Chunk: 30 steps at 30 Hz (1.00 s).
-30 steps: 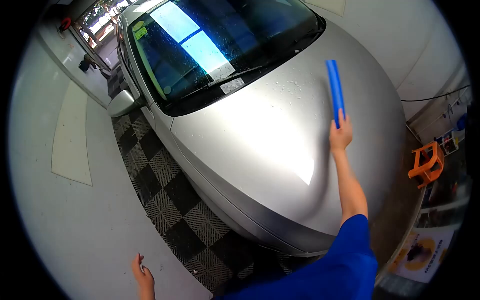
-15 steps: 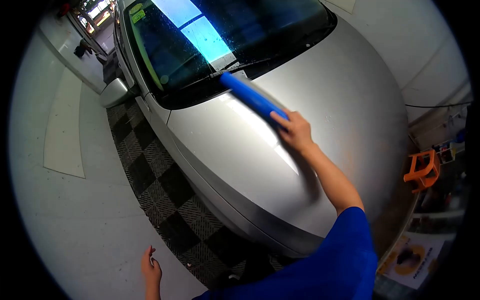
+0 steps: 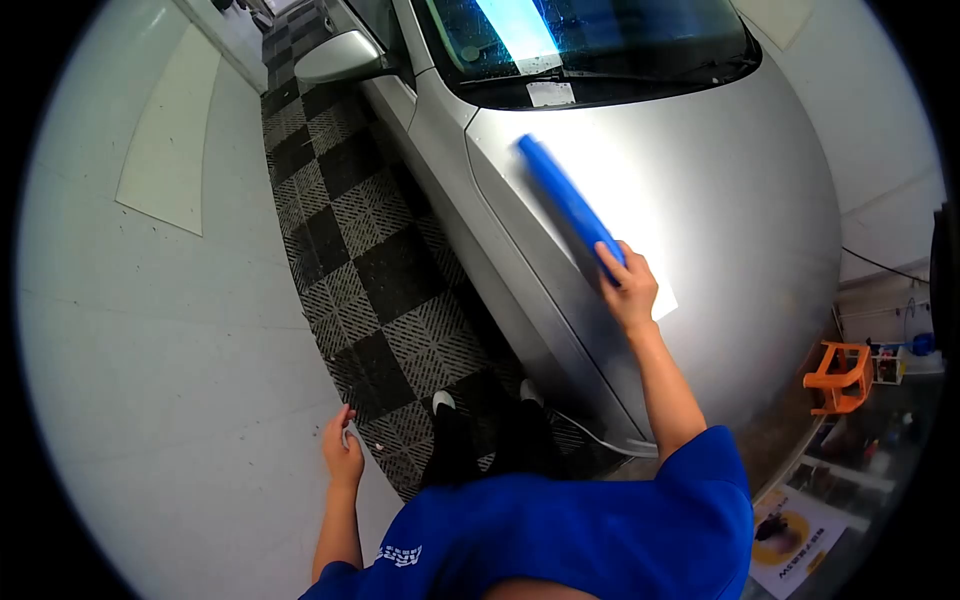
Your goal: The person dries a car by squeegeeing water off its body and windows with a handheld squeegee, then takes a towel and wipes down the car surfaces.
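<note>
My right hand (image 3: 632, 288) is wrapped round the near end of a long, straight blue bar (image 3: 566, 192), whose exact kind I cannot make out. The bar slants away over the silver car's hood (image 3: 740, 230), its far end toward the windshield's lower left corner. Whether it touches the paint, I cannot tell. My left hand (image 3: 343, 455) hangs at the lower left, beside the white wall. It is empty, with loosely bent fingers and the thumb apart.
The side mirror (image 3: 340, 58) juts out over the checkered floor tiles (image 3: 405, 275). A pale hose (image 3: 590, 432) lies near my feet by the car. At the right stands an orange stool (image 3: 840, 378), with a printed poster (image 3: 795, 540) below it. The windshield (image 3: 620, 40) is at the top.
The view has shifted down and closer to my body. My right hand and the blue bar have moved back from the windshield's base, nearer the hood's left edge. My left hand remains empty.
</note>
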Each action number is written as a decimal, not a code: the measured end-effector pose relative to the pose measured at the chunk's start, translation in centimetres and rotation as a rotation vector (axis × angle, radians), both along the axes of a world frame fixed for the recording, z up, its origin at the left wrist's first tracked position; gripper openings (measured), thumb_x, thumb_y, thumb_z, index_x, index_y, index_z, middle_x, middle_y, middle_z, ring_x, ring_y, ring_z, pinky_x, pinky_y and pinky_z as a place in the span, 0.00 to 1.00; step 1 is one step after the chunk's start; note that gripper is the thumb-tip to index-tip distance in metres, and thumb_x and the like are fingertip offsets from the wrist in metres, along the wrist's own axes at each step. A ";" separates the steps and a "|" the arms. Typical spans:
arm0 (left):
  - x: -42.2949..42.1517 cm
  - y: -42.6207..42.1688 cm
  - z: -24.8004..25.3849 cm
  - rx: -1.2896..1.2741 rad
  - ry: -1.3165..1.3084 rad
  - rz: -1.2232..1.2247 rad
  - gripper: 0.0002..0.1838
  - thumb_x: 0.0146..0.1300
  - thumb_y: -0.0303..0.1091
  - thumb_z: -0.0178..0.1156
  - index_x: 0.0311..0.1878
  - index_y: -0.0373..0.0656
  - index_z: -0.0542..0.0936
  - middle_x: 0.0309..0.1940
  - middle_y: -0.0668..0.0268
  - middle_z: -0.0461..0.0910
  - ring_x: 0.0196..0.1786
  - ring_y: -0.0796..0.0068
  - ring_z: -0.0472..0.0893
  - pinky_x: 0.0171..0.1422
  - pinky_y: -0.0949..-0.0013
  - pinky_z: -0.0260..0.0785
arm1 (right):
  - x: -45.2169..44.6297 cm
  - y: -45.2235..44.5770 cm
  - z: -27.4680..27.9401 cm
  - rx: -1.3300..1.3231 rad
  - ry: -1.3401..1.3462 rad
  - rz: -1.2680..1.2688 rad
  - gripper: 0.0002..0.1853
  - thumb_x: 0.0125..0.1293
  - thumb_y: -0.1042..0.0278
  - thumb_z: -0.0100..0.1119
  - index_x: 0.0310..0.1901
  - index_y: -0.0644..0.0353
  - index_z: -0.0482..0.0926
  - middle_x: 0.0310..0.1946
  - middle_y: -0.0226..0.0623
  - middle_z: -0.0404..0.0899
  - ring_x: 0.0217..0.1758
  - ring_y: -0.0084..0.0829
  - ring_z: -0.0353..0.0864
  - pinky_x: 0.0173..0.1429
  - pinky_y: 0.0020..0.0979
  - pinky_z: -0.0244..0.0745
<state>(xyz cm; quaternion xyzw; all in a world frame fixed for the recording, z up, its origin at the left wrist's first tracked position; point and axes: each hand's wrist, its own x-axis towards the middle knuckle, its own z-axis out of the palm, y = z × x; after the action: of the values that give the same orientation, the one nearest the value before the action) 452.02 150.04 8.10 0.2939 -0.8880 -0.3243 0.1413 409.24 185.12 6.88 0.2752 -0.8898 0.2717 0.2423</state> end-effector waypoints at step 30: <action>-6.3 -2.1 -3.2 0.088 -0.177 -0.715 0.31 0.56 0.11 0.43 0.64 0.37 0.73 0.53 0.55 0.80 0.56 0.65 0.79 0.62 0.65 0.70 | 38.7 2.8 -13.3 -0.830 -0.289 -1.311 0.42 0.59 0.77 0.56 0.76 0.48 0.56 0.46 0.49 0.71 0.50 0.47 0.75 0.56 0.41 0.71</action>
<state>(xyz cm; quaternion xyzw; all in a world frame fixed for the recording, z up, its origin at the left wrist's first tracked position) 445.68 147.90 4.90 -0.0022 -0.9286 -0.3643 -0.0710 447.94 187.91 -6.45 -0.4566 -0.7191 0.4162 0.3180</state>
